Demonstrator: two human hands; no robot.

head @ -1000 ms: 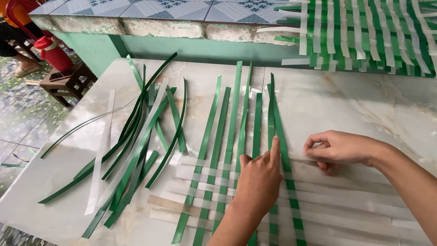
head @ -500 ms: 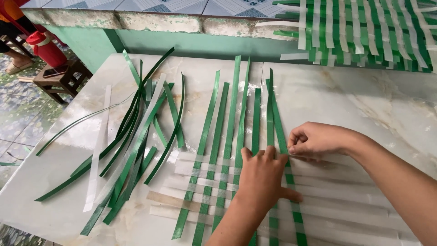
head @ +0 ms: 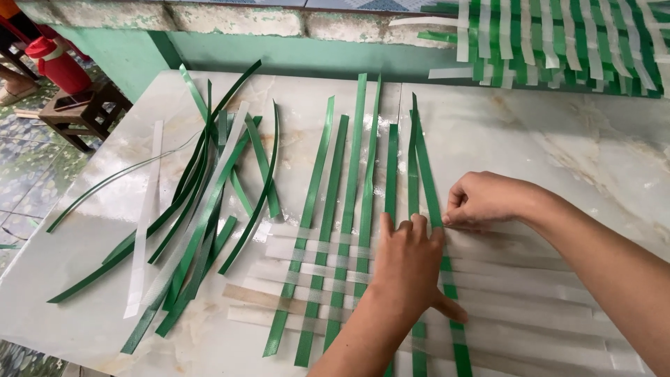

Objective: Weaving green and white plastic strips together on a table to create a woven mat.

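We look down on a pale marble tabletop where a flat weave of green plastic strips crossed by translucent white strips lies in front of us. Our left hand lies palm down on the weave, fingers stretched out and together, thumb spread to the right, pressing the green strips flat against the white ones beneath; it grips nothing. Our right hand sits just beside it to the upper right, fingers curled under and pinched against the edge of the rightmost long green strip, right where a white cross strip meets it; which of the two it actually pinches we cannot tell. The long green strips run away from us toward the far edge of the table, roughly side by side, their far ends free. To the left, well apart from both hands, a loose heap of green and white plastic strips fans out across the marble, some curling up at the tips. Along the far right, a finished green-and-white woven mat rests against the green wall. At far left a red canister stands near a small dark wooden stool on the patterned floor.
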